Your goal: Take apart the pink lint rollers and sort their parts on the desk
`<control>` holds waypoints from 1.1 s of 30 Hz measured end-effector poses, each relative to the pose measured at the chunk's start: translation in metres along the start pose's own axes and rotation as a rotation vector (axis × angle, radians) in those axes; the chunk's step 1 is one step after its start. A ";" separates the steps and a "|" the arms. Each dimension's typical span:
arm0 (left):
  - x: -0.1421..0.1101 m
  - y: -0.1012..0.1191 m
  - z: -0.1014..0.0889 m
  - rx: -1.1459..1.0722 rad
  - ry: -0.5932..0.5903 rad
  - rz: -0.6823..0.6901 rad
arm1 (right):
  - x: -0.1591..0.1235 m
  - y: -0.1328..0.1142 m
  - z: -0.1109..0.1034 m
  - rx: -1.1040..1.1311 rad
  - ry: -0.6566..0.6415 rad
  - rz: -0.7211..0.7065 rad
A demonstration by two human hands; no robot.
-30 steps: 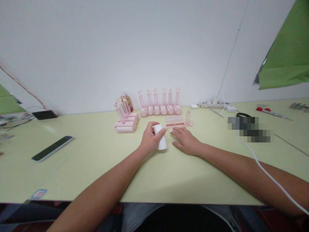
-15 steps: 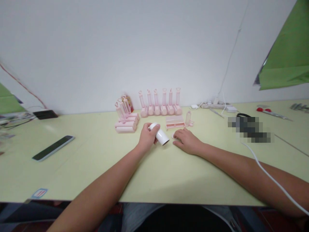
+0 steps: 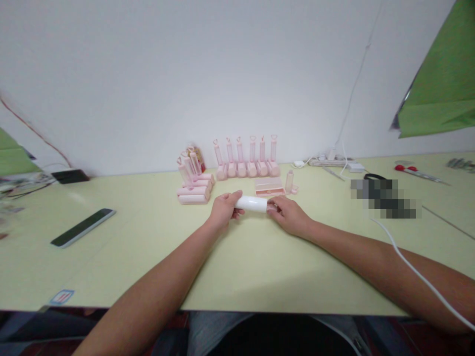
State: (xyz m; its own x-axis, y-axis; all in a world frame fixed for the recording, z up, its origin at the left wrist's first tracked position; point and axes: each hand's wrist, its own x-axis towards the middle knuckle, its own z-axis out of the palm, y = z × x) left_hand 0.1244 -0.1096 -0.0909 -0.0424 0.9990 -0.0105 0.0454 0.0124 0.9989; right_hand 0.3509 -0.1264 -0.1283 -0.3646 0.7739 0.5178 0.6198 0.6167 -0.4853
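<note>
- Your left hand (image 3: 221, 209) grips the white cylinder (image 3: 252, 203) level.
- Your right hand (image 3: 289, 214) is narrow at its end; contents: cannot tell.
- Probable step: end-work; next move requires steady alignment.

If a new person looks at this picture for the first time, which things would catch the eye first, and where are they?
Probably the white cylinder first: it lies sideways in the left hand, with the right hand at its other end. Behind it, near the wall, stands a row of six pink items with upright tubes. At the upper right, a bright green cloth stands out against the pale wall.
</note>
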 end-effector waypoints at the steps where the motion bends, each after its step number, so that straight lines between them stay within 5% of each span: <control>1: 0.001 0.000 -0.001 -0.009 0.006 0.000 | 0.000 0.001 0.000 0.086 0.044 0.039; 6: 0.004 -0.002 -0.002 -0.036 0.012 -0.011 | -0.001 0.006 0.006 0.424 0.163 0.165; 10: 0.004 -0.009 0.001 -0.064 -0.014 -0.043 | -0.003 -0.001 0.011 0.479 0.097 0.143; 17: 0.008 -0.013 -0.002 -0.067 0.011 -0.042 | -0.003 0.002 0.001 0.058 0.094 0.021; 22: 0.008 -0.008 -0.005 -0.058 0.042 -0.029 | -0.002 0.014 0.002 -0.207 -0.094 -0.061; 25: 0.008 -0.008 -0.005 -0.049 0.053 -0.022 | -0.001 0.011 0.002 -0.249 -0.178 -0.063; 30: 0.010 -0.009 -0.006 -0.038 0.079 0.003 | -0.001 0.005 -0.002 -0.264 -0.097 -0.027; 33: 0.011 -0.009 -0.007 -0.037 0.075 0.002 | -0.001 0.004 -0.003 -0.285 -0.155 -0.063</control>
State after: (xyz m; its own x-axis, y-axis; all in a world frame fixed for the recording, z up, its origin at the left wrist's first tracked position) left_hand 0.1170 -0.0986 -0.1000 -0.1173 0.9931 -0.0065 0.0085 0.0076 0.9999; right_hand 0.3558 -0.1250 -0.1284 -0.4962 0.7621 0.4160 0.7545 0.6155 -0.2276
